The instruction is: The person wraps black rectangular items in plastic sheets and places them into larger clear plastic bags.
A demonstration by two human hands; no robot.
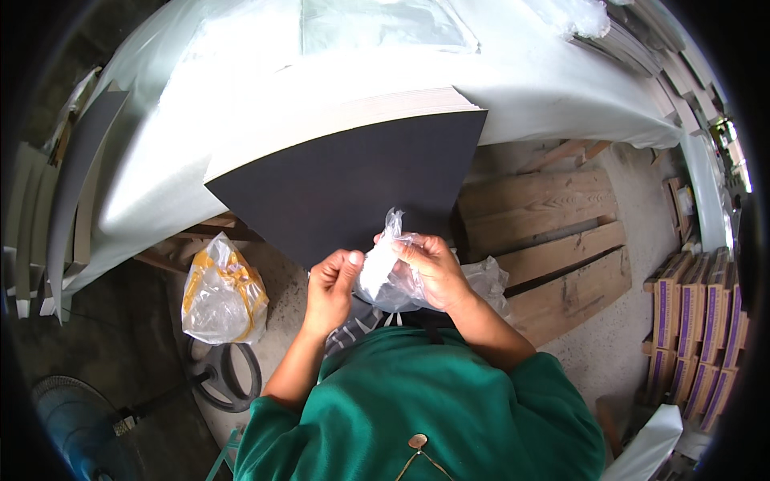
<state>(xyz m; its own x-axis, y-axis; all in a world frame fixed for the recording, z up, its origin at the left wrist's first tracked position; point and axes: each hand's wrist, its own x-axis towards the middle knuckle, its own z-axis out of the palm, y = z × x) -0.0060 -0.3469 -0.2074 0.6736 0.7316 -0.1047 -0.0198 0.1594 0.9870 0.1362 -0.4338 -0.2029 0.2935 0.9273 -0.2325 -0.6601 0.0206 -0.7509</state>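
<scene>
In front of my body is a crumpled clear plastic bag [391, 293] with something white bunched at its upper part. My right hand [433, 268] pinches the bag near its top, thumb against fingers. Close by on the left, my left hand [330, 289] is closed with the thumb over curled fingers. Whatever lies in its grip, if anything, is hidden. Just beyond both hands, a thick stack of sheets with a dark top sheet [361, 176] juts over the table's edge, its pale sheet edges showing on the far side.
White sheeting covers the table [561, 96]. A clear bag with yellow tape [224, 293] hangs at left, above a black wheel [227, 377] and a fan [80, 425]. Wooden planks [553, 256] lie at right, near stacked boxes [694, 321]. Boards [80, 192] stand far left.
</scene>
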